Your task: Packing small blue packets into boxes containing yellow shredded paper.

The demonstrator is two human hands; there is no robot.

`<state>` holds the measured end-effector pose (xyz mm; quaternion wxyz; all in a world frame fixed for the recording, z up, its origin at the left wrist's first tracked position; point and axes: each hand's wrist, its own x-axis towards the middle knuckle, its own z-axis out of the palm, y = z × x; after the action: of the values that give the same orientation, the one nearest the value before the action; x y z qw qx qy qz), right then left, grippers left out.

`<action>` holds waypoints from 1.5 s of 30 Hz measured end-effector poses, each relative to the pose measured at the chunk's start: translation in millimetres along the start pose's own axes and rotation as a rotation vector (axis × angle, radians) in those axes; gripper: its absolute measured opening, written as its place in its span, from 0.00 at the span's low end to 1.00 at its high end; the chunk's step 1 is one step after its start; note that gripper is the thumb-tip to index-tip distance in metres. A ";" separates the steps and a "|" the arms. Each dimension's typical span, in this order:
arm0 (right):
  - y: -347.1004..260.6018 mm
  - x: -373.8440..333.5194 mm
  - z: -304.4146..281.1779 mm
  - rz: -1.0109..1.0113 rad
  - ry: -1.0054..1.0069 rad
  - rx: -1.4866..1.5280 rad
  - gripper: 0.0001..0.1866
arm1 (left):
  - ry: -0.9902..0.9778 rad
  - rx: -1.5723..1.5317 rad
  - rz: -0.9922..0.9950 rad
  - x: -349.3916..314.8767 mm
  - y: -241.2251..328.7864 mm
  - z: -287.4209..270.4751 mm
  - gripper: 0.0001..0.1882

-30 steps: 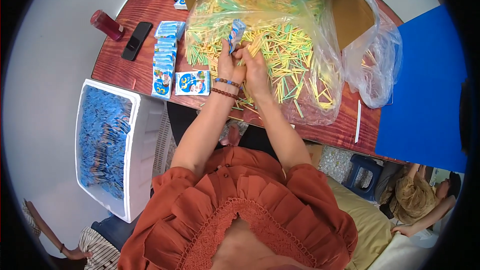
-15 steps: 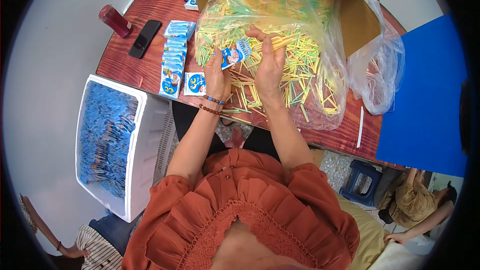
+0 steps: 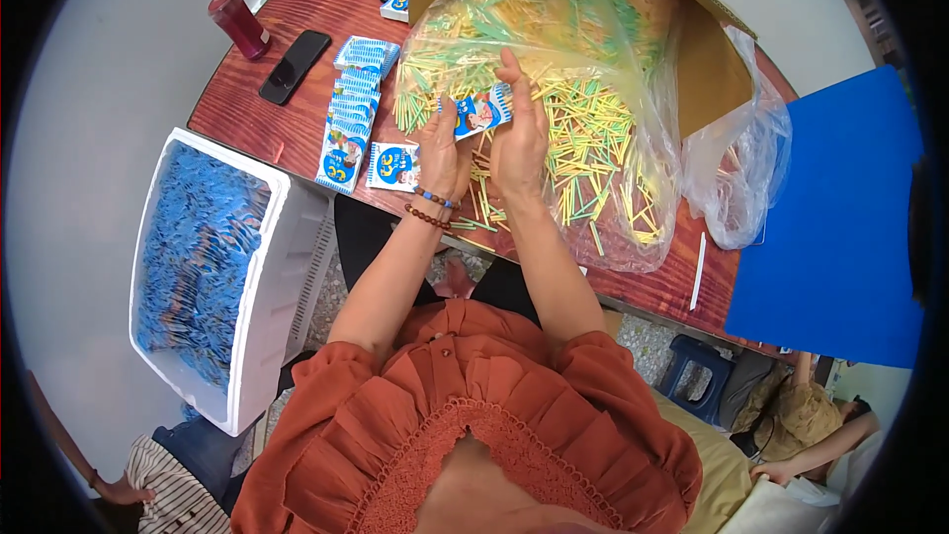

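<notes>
A small blue and white packet (image 3: pixel 480 113) is tilted between my two hands above the table's front part. My left hand (image 3: pixel 441 150) grips its lower left end. My right hand (image 3: pixel 519 143) closes about the upper right end, thumb against the packet; whether sticks are still in that palm is hidden. Just beyond lie many thin yellow and green sticks (image 3: pixel 593 143), spilling from a large clear plastic bag (image 3: pixel 554 25). Beside my left hand, one packet (image 3: pixel 392 166) lies flat on the table. Left of it is an overlapping row of similar packets (image 3: pixel 348 129).
A white foam box (image 3: pixel 247 307) full of blue packets stands at the left. A phone (image 3: pixel 295 67) and a red-filled bottle (image 3: pixel 239 24) lie farther back. Behind the sticks is a cardboard box (image 3: pixel 717 69); a crumpled clear bag (image 3: pixel 736 178) and blue panel (image 3: pixel 840 208) are right. Other people sit nearby.
My right hand has moved left, close against the packet. The bundle of yellow sticks it held no longer shows. The view has shifted slightly.
</notes>
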<state>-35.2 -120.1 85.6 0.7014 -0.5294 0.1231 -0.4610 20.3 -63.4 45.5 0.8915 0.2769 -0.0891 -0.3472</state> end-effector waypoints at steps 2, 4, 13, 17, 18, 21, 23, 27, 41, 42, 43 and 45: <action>-4.8 4.0 -1.6 0.037 0.018 0.023 0.23 | 0.012 -0.050 -0.052 3.0 -2.5 -1.3 0.16; -6.5 7.9 -1.8 0.074 0.027 0.020 0.26 | 0.009 -0.057 -0.054 5.3 -5.2 -3.2 0.16; -6.1 10.9 -7.7 0.084 -0.061 -0.282 0.30 | -0.065 -0.126 -0.095 11.3 -11.8 1.4 0.18; -7.1 22.8 -15.0 0.070 -0.014 -0.059 0.26 | -0.073 -0.190 -0.142 14.5 -9.6 1.0 0.18; -7.9 25.8 -19.5 0.104 -0.068 -0.091 0.26 | -0.076 -0.192 -0.142 15.0 -10.0 2.2 0.18; -6.4 25.9 -21.2 0.103 -0.132 -0.141 0.27 | -0.074 -0.229 -0.157 18.4 -10.5 5.2 0.19; -5.6 22.3 -21.2 0.069 -0.145 -0.157 0.27 | -0.086 -0.302 -0.140 21.7 -9.3 4.5 0.18; -12.4 22.3 -14.2 0.036 -0.131 -0.267 0.29 | -0.117 -0.312 -0.133 25.9 -9.0 -3.7 0.18; -30.7 82.5 -8.1 0.012 -0.507 -0.736 0.28 | -0.089 -0.242 -0.151 22.9 10.3 -8.6 0.17; -33.0 82.2 -2.7 -0.008 -0.503 -0.827 0.26 | -0.076 -0.256 -0.134 24.5 10.3 -14.7 0.16; -32.1 81.6 -0.6 -0.009 -0.508 -0.826 0.26 | -0.075 -0.257 -0.129 24.8 12.1 -18.3 0.16; -30.9 83.2 0.3 0.006 -0.687 -0.879 0.24 | -0.062 -0.275 -0.116 23.9 15.8 -19.7 0.16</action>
<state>-5.7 -185.0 138.4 0.4158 -0.8916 0.0696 -0.1649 54.0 -61.3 37.2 0.8962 0.1459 -0.0522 -0.4157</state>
